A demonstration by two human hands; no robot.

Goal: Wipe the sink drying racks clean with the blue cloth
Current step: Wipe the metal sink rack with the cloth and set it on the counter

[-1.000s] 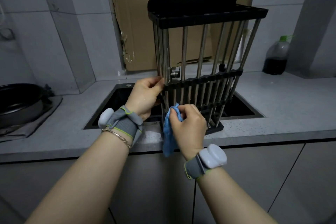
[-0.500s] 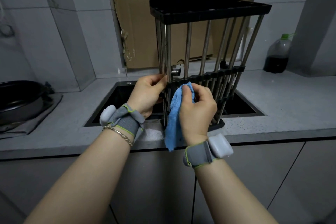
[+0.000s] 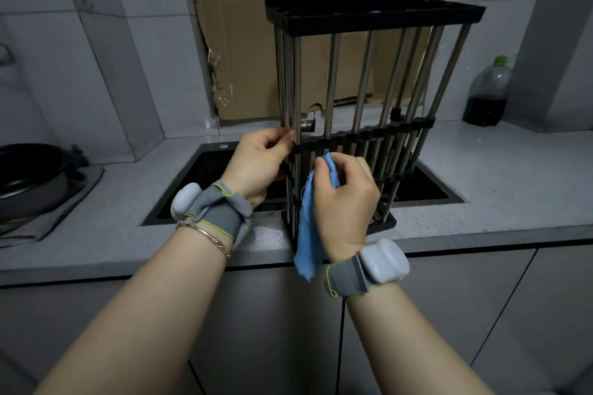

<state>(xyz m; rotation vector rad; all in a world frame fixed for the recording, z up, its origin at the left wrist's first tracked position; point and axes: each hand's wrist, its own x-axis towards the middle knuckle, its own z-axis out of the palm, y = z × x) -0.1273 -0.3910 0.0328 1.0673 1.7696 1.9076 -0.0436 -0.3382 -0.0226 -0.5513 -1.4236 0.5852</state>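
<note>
Right hand (image 3: 348,202) has moved the blue cloth (image 3: 308,234) up the drying rack (image 3: 362,74) since a second ago, now pinching it just under the rack's crossbar, left hand (image 3: 256,163) gripping the rack's left edge, rack upright on the tabletop (image 3: 497,202), sink (image 3: 199,183) behind it.
</note>
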